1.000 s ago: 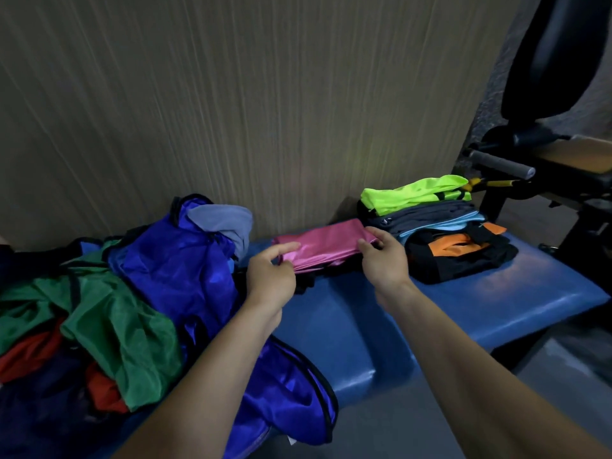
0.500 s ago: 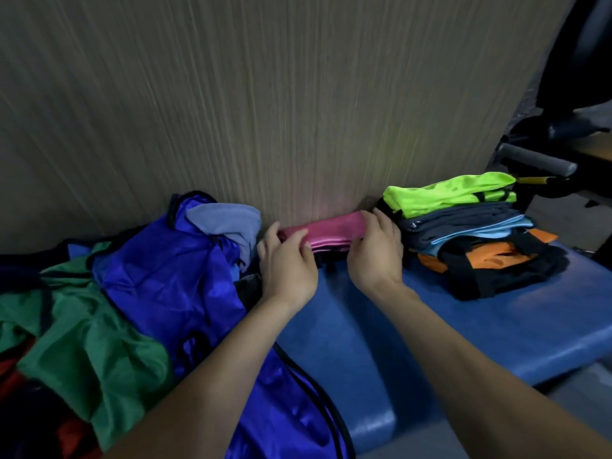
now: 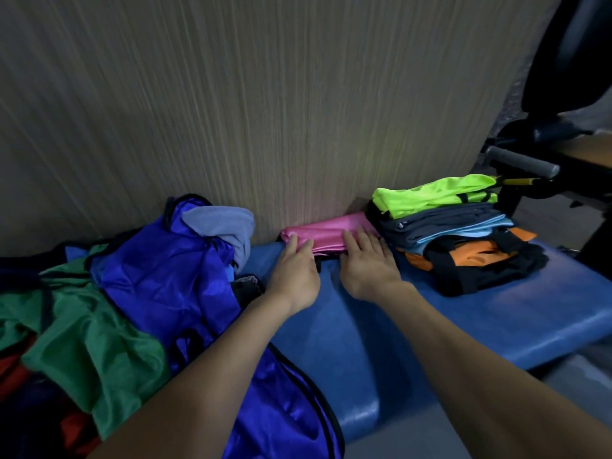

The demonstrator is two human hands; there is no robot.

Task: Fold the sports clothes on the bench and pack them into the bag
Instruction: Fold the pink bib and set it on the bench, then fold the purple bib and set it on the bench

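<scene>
A folded pink garment [image 3: 326, 230] lies on the blue padded bench [image 3: 496, 313] against the wall. My left hand [image 3: 294, 273] rests flat on its left end with straight fingers. My right hand [image 3: 369, 263] lies flat on its right end, fingers straight. Right of it stands a stack of folded clothes [image 3: 463, 233] with a neon yellow-green top [image 3: 433, 193], grey and light blue layers, and an orange-and-black piece at the bottom. On the left sprawls a shiny blue garment [image 3: 165, 273] and a green one [image 3: 89, 346], unfolded. No bag can be told apart.
A beige striped wall [image 3: 265, 94] rises right behind the bench. Gym equipment with a grey padded handle [image 3: 521, 160] and a dark seat stands at the right. Red and dark fabric [image 3: 13, 376] lies under the green garment at the left edge.
Both hands carried the pink garment back to the wall, set it down beside the folded stack, and now lie flat on it instead of pinching its ends.
</scene>
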